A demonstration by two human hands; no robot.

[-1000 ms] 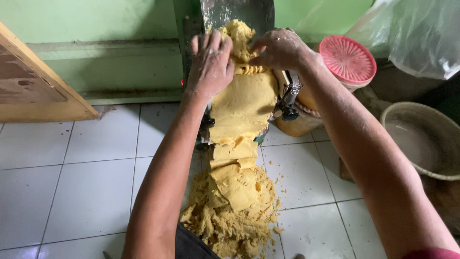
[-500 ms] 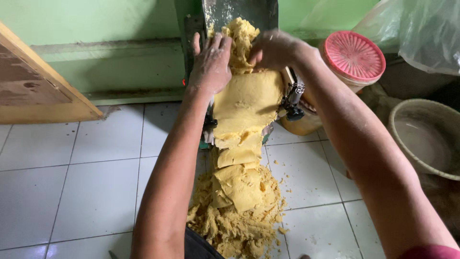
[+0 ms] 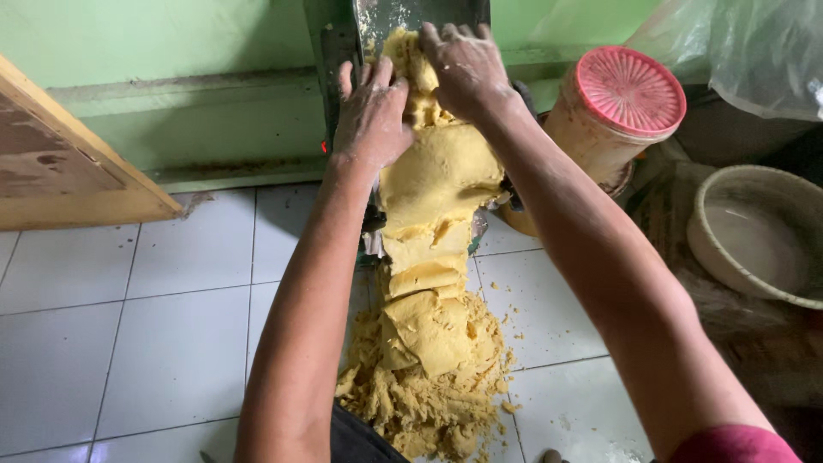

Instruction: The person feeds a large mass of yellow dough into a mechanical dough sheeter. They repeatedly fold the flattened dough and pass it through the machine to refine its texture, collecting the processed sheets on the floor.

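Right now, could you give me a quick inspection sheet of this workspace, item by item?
Surface: white floor tiles, yellow crumbs scattered.
Job's things: yellow dough sheet hanging from a grey metal machine, folding onto a crumbly dough pile.
Clutter: jar with pink lid, pale basin, clear plastic bag, wooden board.
Hands: left hand and right hand pressing dough at the top.
Cables: nothing seen.
Surroundings: green wall.
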